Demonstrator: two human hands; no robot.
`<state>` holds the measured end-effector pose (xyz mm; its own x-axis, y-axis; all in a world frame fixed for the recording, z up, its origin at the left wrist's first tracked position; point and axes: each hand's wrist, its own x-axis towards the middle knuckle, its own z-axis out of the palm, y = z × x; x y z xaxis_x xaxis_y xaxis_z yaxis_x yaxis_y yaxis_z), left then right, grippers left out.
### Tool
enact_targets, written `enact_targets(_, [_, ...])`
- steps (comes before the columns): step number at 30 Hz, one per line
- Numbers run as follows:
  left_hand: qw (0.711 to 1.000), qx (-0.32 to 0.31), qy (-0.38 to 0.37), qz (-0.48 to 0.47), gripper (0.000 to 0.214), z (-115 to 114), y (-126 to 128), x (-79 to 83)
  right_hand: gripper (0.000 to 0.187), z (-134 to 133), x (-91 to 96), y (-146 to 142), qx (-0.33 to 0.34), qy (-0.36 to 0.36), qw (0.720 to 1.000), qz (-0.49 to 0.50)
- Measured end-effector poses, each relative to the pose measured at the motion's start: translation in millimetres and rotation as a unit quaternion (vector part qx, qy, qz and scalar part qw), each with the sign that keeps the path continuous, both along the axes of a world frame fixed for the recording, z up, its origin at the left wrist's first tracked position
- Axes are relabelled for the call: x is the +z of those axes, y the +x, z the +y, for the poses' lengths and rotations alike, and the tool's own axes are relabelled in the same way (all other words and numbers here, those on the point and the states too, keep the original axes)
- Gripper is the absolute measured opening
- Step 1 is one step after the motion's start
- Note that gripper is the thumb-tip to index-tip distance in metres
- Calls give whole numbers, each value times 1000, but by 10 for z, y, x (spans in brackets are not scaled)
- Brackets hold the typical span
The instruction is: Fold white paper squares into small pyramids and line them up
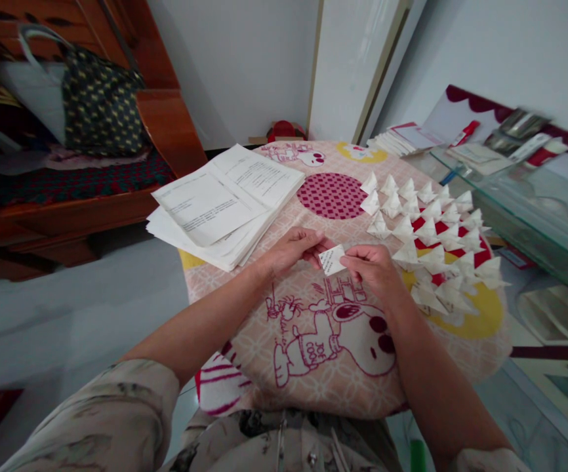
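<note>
My left hand [291,250] and my right hand [375,267] meet over a pink cartoon-print cloth [313,367] and pinch a small piece of white printed paper [332,259] between their fingertips. The paper is partly folded and held just above the cloth. To the right of my right hand lie several small folded white paper triangles [431,242] in rows. To the left of my left hand sits a thick stack of printed white sheets [225,206], the top ones opened like a book.
A wooden bench [92,203] with a dark patterned bag [100,108] stands at the left. At the right a glass counter top [534,196] carries boxes and papers, and another pile of booklets [402,139] lies at the cloth's far edge. Grey floor shows at the lower left.
</note>
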<state>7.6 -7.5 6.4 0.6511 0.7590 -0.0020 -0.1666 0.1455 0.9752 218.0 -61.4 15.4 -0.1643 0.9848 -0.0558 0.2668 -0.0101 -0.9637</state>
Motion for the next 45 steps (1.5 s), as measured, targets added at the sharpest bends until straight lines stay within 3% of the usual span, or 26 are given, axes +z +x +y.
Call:
enact_targets(11, [1000,-17,13,8,31,-80,-23,55,27,10,-20,23,-17,20,999,27])
enact_targets(20, [998,4,68,5,31,-114,-4,52,29,22,-37,29,-6,32,998,52])
enact_targets(30, [991,35,119,50,32,-109,41,-13,31,0,-40,-9,-17,64,998,0])
enact_targets(34, [987,60,133,71,32,-92,76,-91,21,-5,-68,-77,-34,120,992,-28])
enact_targets(39, [983,97,122,97,27,-87,90,-133,15,3,-89,-125,-110,238,965,-21])
enact_targets(45, [983,106,105,111,26,-101,97,-113,15,10,-128,-119,-78,281,955,-54])
